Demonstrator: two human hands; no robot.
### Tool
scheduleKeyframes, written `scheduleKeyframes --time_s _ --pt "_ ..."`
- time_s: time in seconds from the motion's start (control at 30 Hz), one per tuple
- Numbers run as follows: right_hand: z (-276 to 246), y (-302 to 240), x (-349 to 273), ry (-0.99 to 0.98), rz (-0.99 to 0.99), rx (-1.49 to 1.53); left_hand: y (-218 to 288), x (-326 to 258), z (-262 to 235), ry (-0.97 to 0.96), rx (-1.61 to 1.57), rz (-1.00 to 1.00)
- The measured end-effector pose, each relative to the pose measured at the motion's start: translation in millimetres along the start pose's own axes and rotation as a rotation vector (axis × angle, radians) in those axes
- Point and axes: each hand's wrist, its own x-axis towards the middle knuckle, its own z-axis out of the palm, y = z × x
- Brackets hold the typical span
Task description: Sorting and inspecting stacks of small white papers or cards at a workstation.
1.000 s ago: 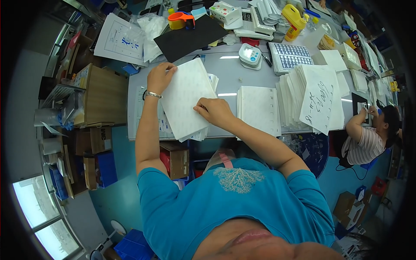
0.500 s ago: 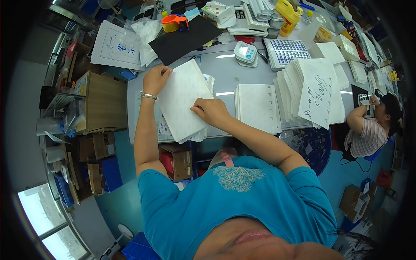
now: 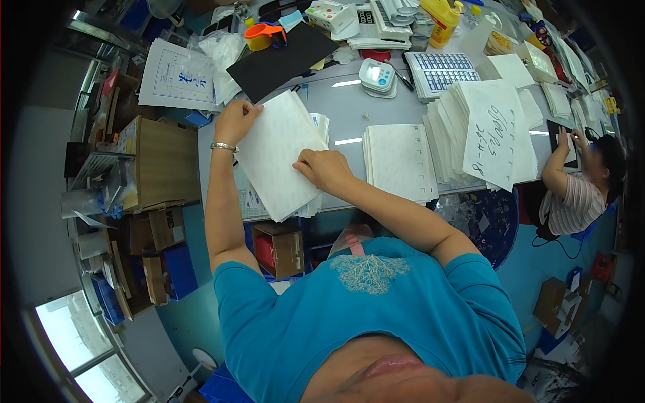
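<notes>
A white paper sheet (image 3: 279,144) lies tilted on top of a stack of papers (image 3: 321,131) at the table's near left. At the upper left corner of the sheet, my left hand (image 3: 238,122) is closed, thumb and fingertips pinching the edge. My right hand (image 3: 327,171) rests at the sheet's right side with its fingers curled together on the paper. Its fingertips partly hide one another. To the right of it sits a neat stack of white sheets (image 3: 400,161), and beyond that a taller, fanned stack (image 3: 494,134) with handwriting on top.
Behind the papers lie a black sheet (image 3: 282,60), an orange tape dispenser (image 3: 263,35), a small white-and-blue device (image 3: 376,75) and a tray with blue squares (image 3: 443,74). A yellow bottle (image 3: 442,23) stands farther back. A co-worker (image 3: 581,185) sits at the right. Wooden cabinet (image 3: 161,161) at left.
My hands keep nearly the same hold, and the sheet has barely moved. The whole view has shifted slightly. At the right, the co-worker's hands have moved over a black board.
</notes>
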Motion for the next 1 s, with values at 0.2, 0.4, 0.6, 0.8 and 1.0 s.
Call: scheduleKeyframes --time_s 0.2,0.4,0.6,0.8,1.0 --pt "-2.8 2.5 -3.9 0.048 -0.047 -0.004 15.7 -15.3 -28.1 -0.04 -0.154 0.176" --pt "-50.9 12.3 -46.8 0.396 -0.059 0.581 83.5 -89.7 -68.9 0.286 -0.166 0.504" --pt "-68.6 -6.1 -25.3 0.172 -0.176 0.743 113.9 -110.6 -75.7 0.315 -0.128 0.547" --pt "-88.9 7.4 -62.8 0.215 -0.074 0.912 131.5 -118.3 -63.5 0.804 -0.058 0.635" --pt "-115.7 39.1 -148.9 0.382 0.153 1.224 123.5 -185.0 66.4 -0.193 -1.409 -0.033"
